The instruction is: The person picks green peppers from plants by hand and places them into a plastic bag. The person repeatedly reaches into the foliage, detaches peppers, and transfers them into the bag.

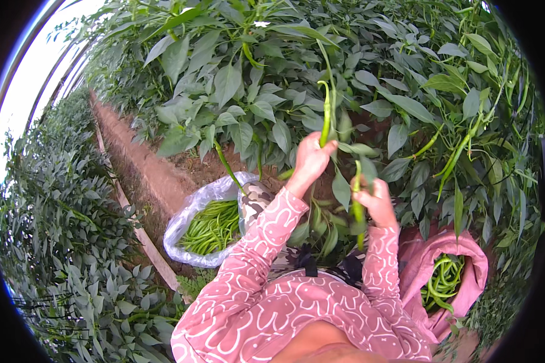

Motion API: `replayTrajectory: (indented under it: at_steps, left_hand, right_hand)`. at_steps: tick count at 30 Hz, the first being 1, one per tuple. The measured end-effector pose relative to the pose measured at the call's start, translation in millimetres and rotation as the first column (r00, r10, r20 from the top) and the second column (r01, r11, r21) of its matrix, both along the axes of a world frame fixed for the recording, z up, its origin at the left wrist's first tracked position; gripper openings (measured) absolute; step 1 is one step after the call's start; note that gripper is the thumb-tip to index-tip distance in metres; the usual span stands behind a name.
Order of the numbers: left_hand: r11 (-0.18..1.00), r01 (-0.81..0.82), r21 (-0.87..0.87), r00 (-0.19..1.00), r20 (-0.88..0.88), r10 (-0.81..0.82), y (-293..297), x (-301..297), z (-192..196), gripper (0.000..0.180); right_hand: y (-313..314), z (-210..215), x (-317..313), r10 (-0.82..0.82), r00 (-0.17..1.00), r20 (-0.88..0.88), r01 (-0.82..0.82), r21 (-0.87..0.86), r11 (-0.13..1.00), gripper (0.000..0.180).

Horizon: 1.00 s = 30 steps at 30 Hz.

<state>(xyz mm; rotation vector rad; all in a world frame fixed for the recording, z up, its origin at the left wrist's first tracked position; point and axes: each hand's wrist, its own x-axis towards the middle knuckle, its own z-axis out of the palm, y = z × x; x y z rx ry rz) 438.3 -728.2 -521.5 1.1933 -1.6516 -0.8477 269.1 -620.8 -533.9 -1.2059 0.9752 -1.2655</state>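
Left: clear plastic bag (174, 237) holding heaped green peppers (212, 227). Then left hand (310, 160) — fingers pinching lower end of long green pepper (326, 115), which points up-picture beyond fist, long axis near upright. Leafy stems between hands. Right hand (378, 204), slightly blurred, pinching second pepper (358, 212) mid-length — lies along hand's left side, axis up-and-down, tips jutting both ways; cannot tell whether still attached. Far right, nearer right hand: pink sack (418, 254), peppers inside.

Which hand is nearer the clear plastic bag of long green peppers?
Left. The left hand is up and right of the plastic bag in view; the right hand is farther right.
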Motion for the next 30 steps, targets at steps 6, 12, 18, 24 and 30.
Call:
replayTrajectory:
  at_steps: [6, 12, 18, 24, 30]
  left_hand:
    - [0.924, 0.346, -0.164, 0.726, 0.670, -0.153, -11.5, -2.7, -98.0, 0.020]
    - [0.738, 0.252, 0.625, 0.346, 0.655, -0.672, 39.0, 19.7, -164.0, 0.037]
    - [0.760, 0.154, 0.632, 0.977, 0.017, -0.212, 26.1, 41.1, -103.1, 0.022]
    - [0.603, 0.481, 0.636, 0.870, -0.431, -0.240, 53.4, 33.3, -78.1, 0.023]
    - [0.491, 0.607, 0.625, 0.772, -0.610, -0.178, 73.4, 20.6, -101.4, 0.017]
  right_hand:
    - [9.3, 15.9, -47.9, -0.416, 0.814, 0.405, 0.431, 0.058, 0.900, 0.023]
    - [-19.6, -3.8, -65.5, -0.442, 0.872, 0.210, 0.446, 0.028, 0.894, 0.013]
    - [-50.2, -59.8, -35.1, -0.402, 0.865, 0.300, 0.326, 0.272, 0.905, 0.012]
    - [-63.4, -99.1, 5.8, -0.432, 0.794, 0.428, 0.279, 0.375, 0.884, 0.009]
    - [-65.9, -101.9, 16.7, -0.536, 0.696, 0.478, 0.239, 0.550, 0.800, 0.007]
